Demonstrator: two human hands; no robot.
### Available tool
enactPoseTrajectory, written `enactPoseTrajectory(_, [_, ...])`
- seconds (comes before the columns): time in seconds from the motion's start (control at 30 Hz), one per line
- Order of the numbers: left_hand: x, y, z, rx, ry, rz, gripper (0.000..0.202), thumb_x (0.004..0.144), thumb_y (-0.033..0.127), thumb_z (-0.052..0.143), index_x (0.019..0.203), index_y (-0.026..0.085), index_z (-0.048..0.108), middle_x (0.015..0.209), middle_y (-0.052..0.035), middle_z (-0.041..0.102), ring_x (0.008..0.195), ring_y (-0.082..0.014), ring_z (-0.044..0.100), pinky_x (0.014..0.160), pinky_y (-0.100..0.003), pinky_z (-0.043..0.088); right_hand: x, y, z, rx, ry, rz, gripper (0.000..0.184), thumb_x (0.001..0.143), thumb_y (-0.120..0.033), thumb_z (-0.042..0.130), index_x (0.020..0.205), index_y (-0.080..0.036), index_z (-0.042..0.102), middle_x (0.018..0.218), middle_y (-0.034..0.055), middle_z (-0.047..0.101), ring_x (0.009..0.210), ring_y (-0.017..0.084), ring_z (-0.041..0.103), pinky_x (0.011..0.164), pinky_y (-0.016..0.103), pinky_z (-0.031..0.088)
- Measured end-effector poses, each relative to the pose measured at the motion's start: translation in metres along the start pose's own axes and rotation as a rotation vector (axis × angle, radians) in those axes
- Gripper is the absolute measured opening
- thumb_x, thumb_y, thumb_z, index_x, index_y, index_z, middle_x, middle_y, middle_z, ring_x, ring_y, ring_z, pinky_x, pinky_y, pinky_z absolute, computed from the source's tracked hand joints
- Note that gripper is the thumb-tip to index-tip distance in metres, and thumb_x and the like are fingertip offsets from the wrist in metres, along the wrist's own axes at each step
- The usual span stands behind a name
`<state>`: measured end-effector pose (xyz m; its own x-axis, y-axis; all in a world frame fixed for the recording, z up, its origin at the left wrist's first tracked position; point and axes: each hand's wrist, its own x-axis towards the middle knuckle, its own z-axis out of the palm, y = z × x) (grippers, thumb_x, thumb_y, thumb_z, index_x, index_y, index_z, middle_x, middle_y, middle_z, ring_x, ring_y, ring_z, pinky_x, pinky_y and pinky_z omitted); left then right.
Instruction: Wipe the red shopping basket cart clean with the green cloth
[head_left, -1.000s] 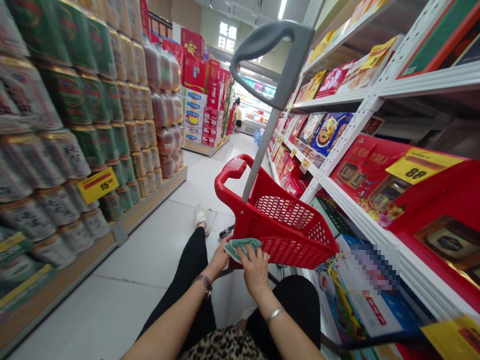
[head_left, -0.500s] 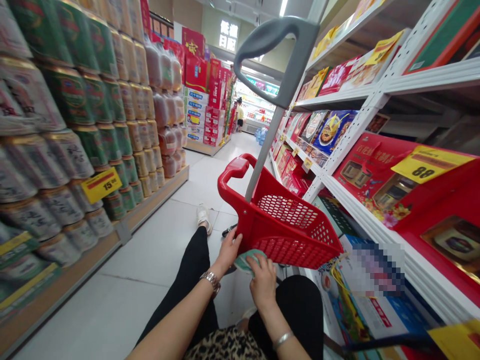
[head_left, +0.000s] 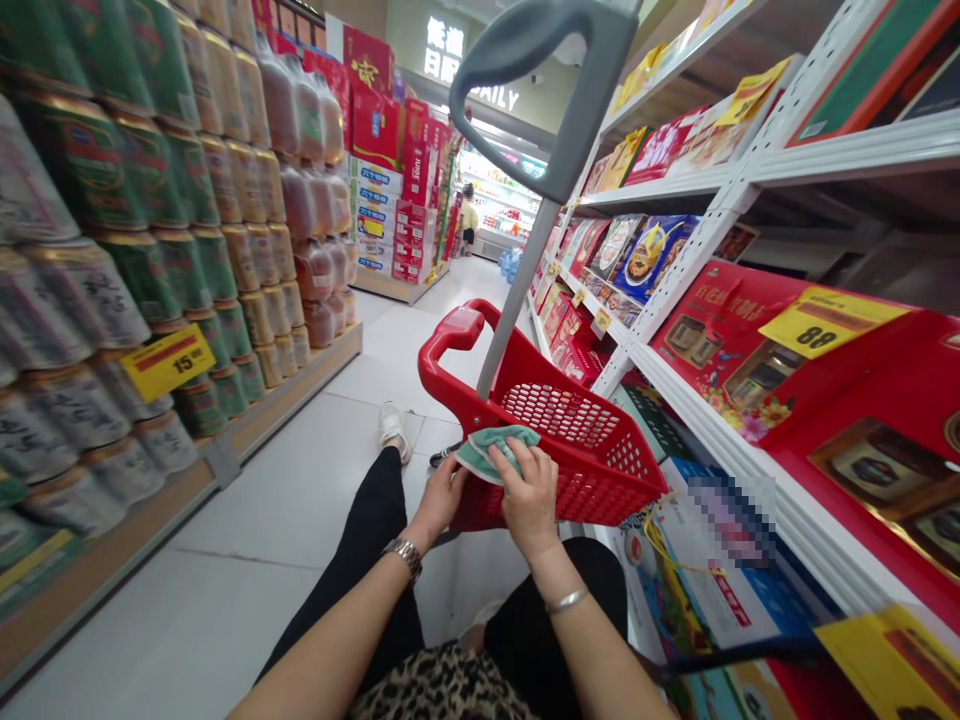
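Observation:
A red shopping basket [head_left: 442, 375] with perforated sides and a tall grey pull handle [head_left: 589, 110] stands in front of me, tilted in view. My right hand [head_left: 529, 490] presses a green cloth [head_left: 480, 455] against the basket's near side, close to the base of the handle's pole. Fingers bent, my right hand grips the cloth from above. My left hand [head_left: 439, 500] holds the basket's lower left edge, with its fingertips partly hidden behind the cloth and the basket wall.
Stacked packs of cans [head_left: 112, 300] line the left side. White shelves [head_left: 675, 185] with boxed goods run along the right, close to the basket. Cartons [head_left: 375, 210] stand farther ahead, and a person [head_left: 469, 220] is in the distance. Pale floor tiles [head_left: 300, 500] lie between.
My right hand has moved the cloth up the basket's side, from its lower edge towards the pole's base. My left hand stays at the basket's edge. The view has shifted slightly.

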<state>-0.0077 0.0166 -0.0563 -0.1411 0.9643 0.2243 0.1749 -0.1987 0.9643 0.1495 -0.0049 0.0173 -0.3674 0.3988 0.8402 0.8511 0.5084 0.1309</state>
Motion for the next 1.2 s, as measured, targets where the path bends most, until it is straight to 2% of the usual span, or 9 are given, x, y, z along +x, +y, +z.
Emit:
enactPoseTrajectory(0.2, [0.007,-0.006,-0.007,0.045,-0.01,-0.022,0.04,0.09,0.039,0.049,0.121,0.019,0.065,0.125,-0.011,0.072,0.112,-0.0248,0.068,0.103,-0.042,0.051,-0.01,0.019,-0.002,-0.067,-0.054,0.051,0.048,0.088,-0.002,0.052,0.122,-0.029,0.072,0.127,0.0064,0.068,0.106,0.024,0.05,0.084,0.036,0.035])
enactPoseTrajectory(0.4, [0.013,-0.01,-0.014,0.088,-0.007,-0.03,0.036,0.088,0.038,0.051,0.114,0.019,0.066,0.119,-0.0109,0.074,0.108,-0.0256,0.068,0.101,-0.042,0.051,-0.04,0.056,-0.011,-0.169,-0.14,0.087,0.051,0.084,-0.001,0.054,0.12,-0.031,0.073,0.125,0.0054,0.07,0.106,0.024,0.05,0.085,0.037,0.034])
enactPoseTrajectory(0.6, [0.02,-0.012,-0.019,0.111,0.0,-0.026,0.035,0.087,0.038,0.049,0.113,0.019,0.065,0.117,-0.01,0.074,0.105,-0.0247,0.069,0.099,-0.04,0.052,-0.073,0.086,-0.021,-0.237,-0.223,0.258,0.058,0.077,0.002,0.052,0.12,-0.031,0.074,0.125,0.0062,0.069,0.105,0.024,0.05,0.084,0.036,0.034])
enactPoseTrajectory(0.77, [0.025,-0.012,-0.025,0.125,-0.001,-0.031,0.036,0.087,0.041,0.048,0.11,0.019,0.065,0.113,-0.0098,0.075,0.102,-0.0245,0.069,0.097,-0.04,0.053,-0.087,0.106,-0.036,-0.267,-0.301,0.345,0.06,0.075,0.001,0.052,0.121,-0.031,0.073,0.126,0.0067,0.067,0.103,0.023,0.05,0.082,0.034,0.034])
enactPoseTrajectory(0.93, [0.026,-0.008,-0.03,0.135,-0.001,-0.045,0.037,0.086,0.044,0.048,0.109,0.02,0.065,0.109,-0.008,0.076,0.1,-0.0246,0.069,0.097,-0.039,0.053,-0.102,0.13,-0.048,-0.319,-0.315,0.452,0.061,0.074,0.0,0.048,0.121,-0.029,0.074,0.125,0.0076,0.068,0.104,0.024,0.053,0.083,0.035,0.036])
enactPoseTrajectory(1.07, [0.027,-0.005,-0.033,0.142,0.007,-0.056,0.037,0.085,0.046,0.047,0.106,0.021,0.065,0.102,-0.0063,0.076,0.098,-0.0242,0.069,0.094,-0.037,0.054,-0.111,0.15,-0.055,-0.355,-0.346,0.608,0.062,0.072,-0.002,0.047,0.122,-0.027,0.073,0.127,0.009,0.067,0.102,0.026,0.055,0.081,0.037,0.039])
enactPoseTrajectory(1.2, [0.028,-0.004,-0.035,0.153,0.021,-0.061,0.038,0.085,0.046,0.047,0.108,0.022,0.065,0.102,-0.0062,0.076,0.101,-0.0251,0.069,0.096,-0.038,0.054,-0.124,0.173,-0.064,-0.337,-0.317,0.876,0.06,0.069,-0.009,0.048,0.122,-0.023,0.074,0.125,0.0117,0.067,0.1,0.027,0.057,0.086,0.04,0.043])
